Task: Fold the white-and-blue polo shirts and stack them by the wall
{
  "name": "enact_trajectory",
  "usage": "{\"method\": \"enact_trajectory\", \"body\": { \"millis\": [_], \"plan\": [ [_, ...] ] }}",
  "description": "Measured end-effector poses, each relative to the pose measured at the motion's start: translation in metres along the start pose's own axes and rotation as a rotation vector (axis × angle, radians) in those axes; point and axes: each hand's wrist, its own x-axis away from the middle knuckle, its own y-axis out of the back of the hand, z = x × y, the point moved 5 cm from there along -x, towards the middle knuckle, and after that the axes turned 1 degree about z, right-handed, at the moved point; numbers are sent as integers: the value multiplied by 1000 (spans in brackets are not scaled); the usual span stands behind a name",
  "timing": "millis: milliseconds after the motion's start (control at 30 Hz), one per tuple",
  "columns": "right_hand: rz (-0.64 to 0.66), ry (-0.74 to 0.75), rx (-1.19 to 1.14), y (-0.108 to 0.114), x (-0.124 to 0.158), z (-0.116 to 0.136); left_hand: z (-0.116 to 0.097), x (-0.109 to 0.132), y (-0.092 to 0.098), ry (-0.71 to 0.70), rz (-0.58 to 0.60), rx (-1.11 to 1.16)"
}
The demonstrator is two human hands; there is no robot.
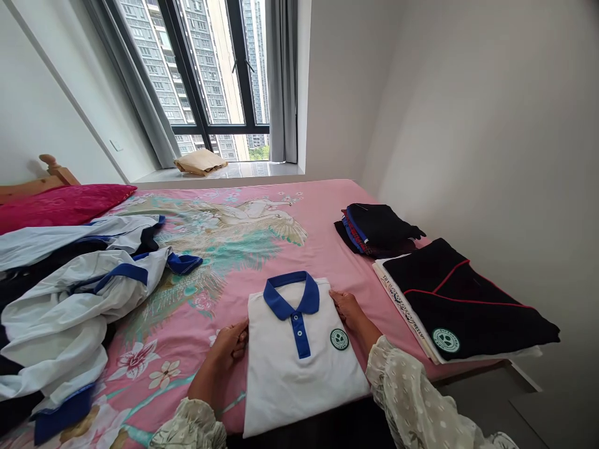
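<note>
A folded white polo shirt (299, 368) with a blue collar and a round green badge lies at the near edge of the pink floral bed (243, 249). My left hand (229, 343) rests against the shirt's left edge with its fingers curled in, tips tucked at the fabric. Flat along the shirt's right edge near the shoulder lies my right hand (347, 308), fingers stretched out. Both sleeves are pale and dotted.
A heap of unfolded white, blue and black clothes (70, 299) covers the bed's left side. To the right sit a folded black garment with red piping (463, 305) on white ones, and a dark folded stack (374, 229). A red pillow (60, 204) lies far left.
</note>
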Motion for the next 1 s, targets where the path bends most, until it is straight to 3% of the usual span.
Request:
{"method": "enact_trajectory", "body": {
  "millis": [167, 333, 500, 667, 833, 1000],
  "plan": [
    [-4, 4, -25, 1, -7, 2, -6, 0, -2, -79, -98, 38],
    [16, -6, -22, 0, -13, 5, -14, -5, -4, -36, -35, 51],
    [4, 9, -25, -1, -20, 6, -18, -15, -2, -53, -68, 93],
    [59, -37, -8, -3, -27, 5, -17, -27, -1, 7, 16, 103],
    [64, -25, -7, -1, -32, 6, -19, -28, -3, -83, -59, 144],
    [68, -45, 38, -2, -31, 5, -25, -27, -8, -54, -66, 126]
  ]
}}
